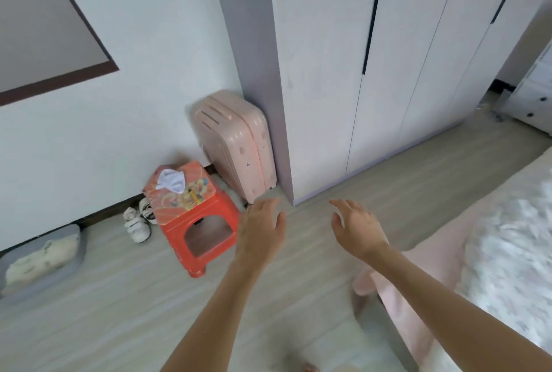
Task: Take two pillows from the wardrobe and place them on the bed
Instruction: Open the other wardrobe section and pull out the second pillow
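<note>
At the lower left of the frame, a grey tray (44,255) holding a pale cloth lies on the wood-look floor (119,312) against a white wall. To its right, a pair of small white shoes (138,222) sits beside an orange plastic stool (194,219) with a white cloth on its top. Behind the stool, a pink suitcase (236,144) stands upright against the side of the wardrobe. Both bare forearms rise from the bottom edge toward the centre of the frame. The left hand (261,229) is held palm down with its fingers loosely spread, empty. The right hand (357,226), just to its right, is also palm down, fingers spread and slightly curled, holding nothing. The white wardrobe (373,72) fills the upper centre and right, its doors closed, so no pillows can be seen. The bed (493,252), with pink sheet and a fluffy white blanket, occupies the lower right.
</note>
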